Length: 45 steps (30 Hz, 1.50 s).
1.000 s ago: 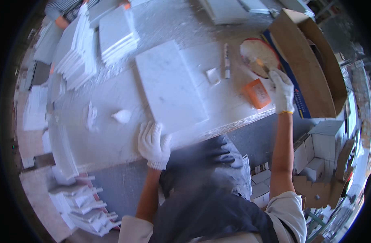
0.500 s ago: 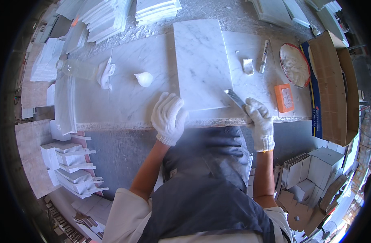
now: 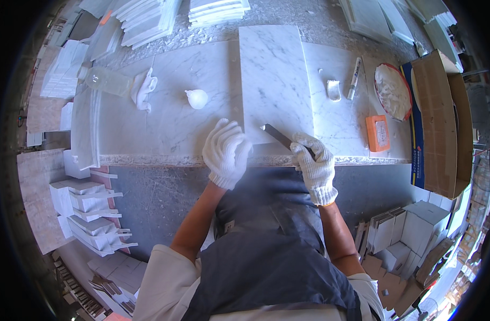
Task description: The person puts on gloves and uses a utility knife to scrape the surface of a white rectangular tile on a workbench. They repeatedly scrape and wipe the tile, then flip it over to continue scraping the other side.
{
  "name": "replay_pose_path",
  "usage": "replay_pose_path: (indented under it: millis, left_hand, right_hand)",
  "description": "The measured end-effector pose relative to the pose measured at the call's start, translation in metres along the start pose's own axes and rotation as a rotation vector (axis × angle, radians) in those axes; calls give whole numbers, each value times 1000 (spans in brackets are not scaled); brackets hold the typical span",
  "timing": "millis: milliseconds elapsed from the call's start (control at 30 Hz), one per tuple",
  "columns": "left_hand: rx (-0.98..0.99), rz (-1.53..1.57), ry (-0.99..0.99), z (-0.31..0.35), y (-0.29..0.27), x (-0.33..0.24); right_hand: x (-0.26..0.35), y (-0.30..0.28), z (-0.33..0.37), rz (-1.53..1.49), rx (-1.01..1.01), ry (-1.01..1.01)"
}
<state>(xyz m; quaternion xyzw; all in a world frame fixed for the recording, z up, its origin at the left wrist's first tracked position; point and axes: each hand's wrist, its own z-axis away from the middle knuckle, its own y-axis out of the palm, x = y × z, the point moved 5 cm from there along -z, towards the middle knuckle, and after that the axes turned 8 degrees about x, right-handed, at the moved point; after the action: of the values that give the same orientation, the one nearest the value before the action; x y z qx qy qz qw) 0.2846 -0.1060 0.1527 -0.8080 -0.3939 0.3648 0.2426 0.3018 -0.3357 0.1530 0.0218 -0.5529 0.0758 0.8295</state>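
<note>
A rectangular white marble slab with grey veins [image 3: 277, 80] lies lengthwise on the bench, its short edge toward me. My left hand [image 3: 226, 150], in a white knitted glove, is at the slab's near left corner, its fingers stretched and slightly curved. Nothing shows in it. My gloved right hand [image 3: 314, 165] is closed round a narrow flat scraper-like blade [image 3: 277, 136], dark grey with a white tip. This blade slants to the left over the slab's near end; whether its tip touches the stone I cannot tell.
Left of the slab are a white bulb-shaped thing [image 3: 197, 99], a crumpled cloth [image 3: 144, 90] and a clear bottle [image 3: 105, 79]. To the right lie a marker [image 3: 355, 79], an orange block [image 3: 378, 134], a bowl of white paste [image 3: 392, 91] and a cardboard box [image 3: 436, 120]. Stacked slabs [image 3: 217, 12] stand behind.
My right hand has moved left with the blade, which now reaches over the slab's near end instead of its right edge. My left hand stays by the near left corner.
</note>
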Motion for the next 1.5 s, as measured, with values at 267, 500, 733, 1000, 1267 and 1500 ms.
replay_pose_path:
  millis: [267, 500, 733, 1000, 1267, 1500]
  left_hand:
    - [-10, -11, -8, 2, 0, 1]
    - [38, 53, -44, -2, -2, 0]
    - [-181, -3, -307, 17, -10, 13]
    - [-271, -309, -536, -8, -43, 77]
    - [-10, -178, -532, -33, -28, 113]
    - [-153, -107, -539, -14, -44, 86]
  right_hand:
    - [22, 4, 5, 523, -66, -549]
    - [-5, -9, 3, -369, 12, -76]
    - [-24, -5, 17, -591, 320, 117]
    - [-37, -12, 6, -492, 208, -53]
    - [-27, -14, 7, -419, 246, -174]
    - [-61, -62, -9, -83, -154, -237]
